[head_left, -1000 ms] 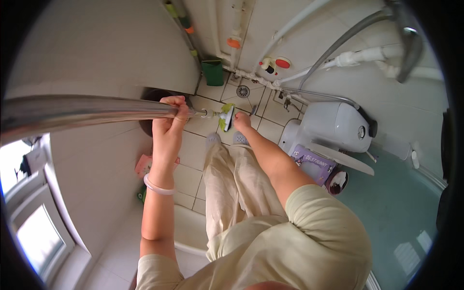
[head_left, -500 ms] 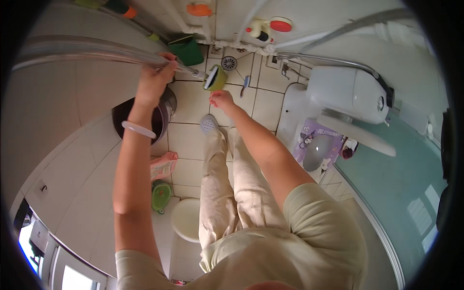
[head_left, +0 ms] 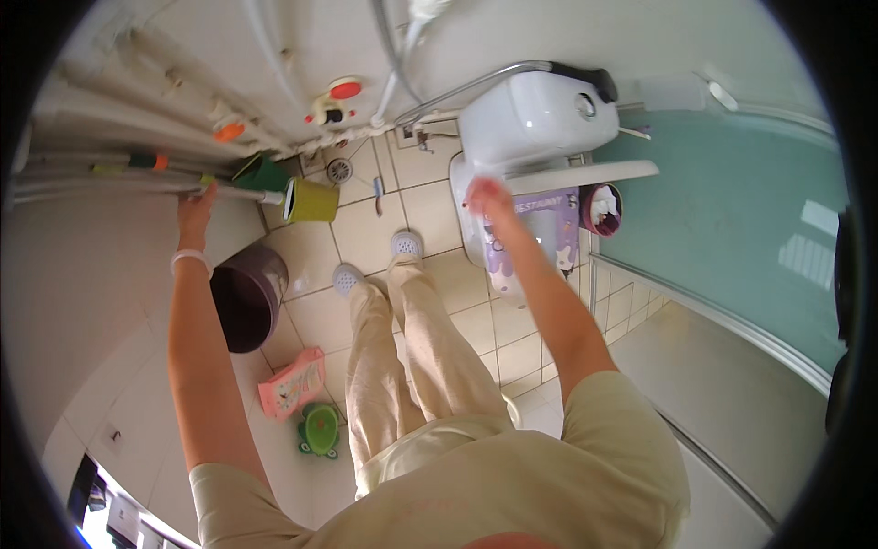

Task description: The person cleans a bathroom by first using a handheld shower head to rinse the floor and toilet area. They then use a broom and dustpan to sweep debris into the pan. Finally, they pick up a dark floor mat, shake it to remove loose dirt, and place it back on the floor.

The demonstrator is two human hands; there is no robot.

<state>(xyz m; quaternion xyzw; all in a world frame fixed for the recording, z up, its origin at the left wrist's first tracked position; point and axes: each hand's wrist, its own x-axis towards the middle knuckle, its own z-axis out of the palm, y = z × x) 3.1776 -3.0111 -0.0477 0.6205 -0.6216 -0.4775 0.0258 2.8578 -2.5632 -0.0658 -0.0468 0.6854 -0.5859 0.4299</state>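
Observation:
My left hand [head_left: 193,218] is at the far left, its fingers around the metal pole of a long-handled cleaning tool. A white collar joins this pole to a yellow-green head [head_left: 314,200], which stands by the wall corner beside a dark green dustpan [head_left: 261,174]. My right hand [head_left: 490,198], blurred by motion, is over the near-left side of the toilet, in front of the white cistern [head_left: 540,119]. Its fingers are too smeared to read, and I see nothing in it. Purple printed covering [head_left: 564,220] lies around the toilet bowl, under the raised seat [head_left: 604,174].
A dark bin [head_left: 265,284] stands below my left forearm. Near it are a pink patterned item [head_left: 294,384] and a green frog-shaped basin [head_left: 319,430]. A floor drain [head_left: 339,171] and a brush [head_left: 379,195] lie ahead. A small paper bin [head_left: 602,210] stands by the glass partition [head_left: 722,201].
My view has turned to the right. My right hand has moved from beside the yellow-green head to over the toilet. My left hand stays on the pole, and the head now stands by the dustpan.

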